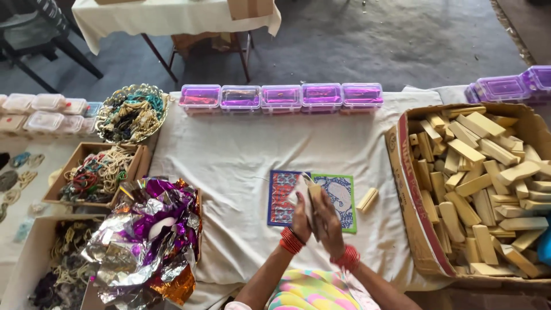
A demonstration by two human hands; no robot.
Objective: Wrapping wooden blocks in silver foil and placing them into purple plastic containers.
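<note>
Centrally, just above the patterned cards, both hands are working on one item. The left hand [299, 217] and the right hand [328, 225] are closing together around a wooden block [315, 195] with a piece of white paper [301, 192] against its left face. The fingers of both hands are pressing on the block and paper from either side, so the grip is narrow and holding the block between the two hands. Whether the paper is fully wrapping the block cannot be determined.

Directly beneath the grip, a blue and red patterned card [280, 198] and a green-edged patterned card [340, 201] are lying flat on the white cloth [229, 155]. Just right of the grip, a single loose wooden block [367, 200] is resting on the cloth, apart from the hands. Further right, a cardboard box [414, 206] is holding a heap of similar wooden blocks [482, 183].

Beyond the grip, a row of purple-lidded plastic boxes [281, 96] is standing along the far edge of the cloth. Well left of the grip, a pile of crumpled metallic foil [146, 235] is lying near boxes of beaded strings [94, 172]. Red bangles [291, 241] are showing on both wrists.
</note>
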